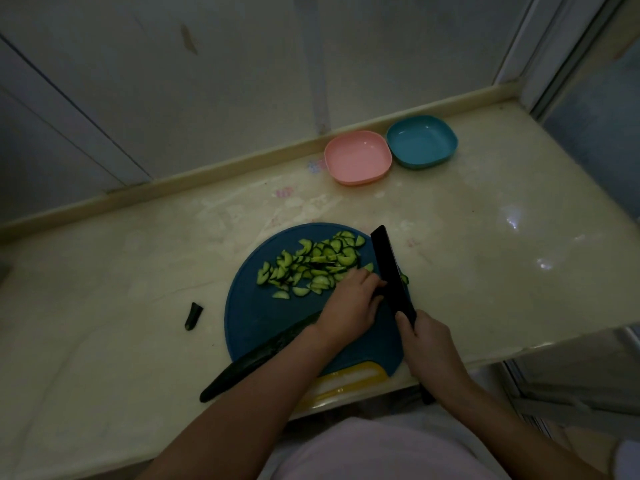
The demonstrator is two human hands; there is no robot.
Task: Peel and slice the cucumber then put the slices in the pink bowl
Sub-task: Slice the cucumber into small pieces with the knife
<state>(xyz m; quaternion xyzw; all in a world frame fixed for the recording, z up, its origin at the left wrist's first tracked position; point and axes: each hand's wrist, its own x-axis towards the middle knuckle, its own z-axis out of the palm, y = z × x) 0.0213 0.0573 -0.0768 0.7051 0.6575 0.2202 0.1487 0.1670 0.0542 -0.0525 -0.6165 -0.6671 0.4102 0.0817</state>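
cucumber stub [194, 316] beside board [249, 320]; blue bowl [422, 140] beside pink bowl [358, 157].

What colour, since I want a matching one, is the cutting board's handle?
The handle is yellow, the board blue; head view.

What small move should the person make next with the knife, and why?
Probably press the knife down for another slice. The right hand grips its handle, the blade is over the cutting board right beside the left hand, a long cucumber piece lies uncut, and the pink bowl holds nothing yet, so moving the slices seems early.
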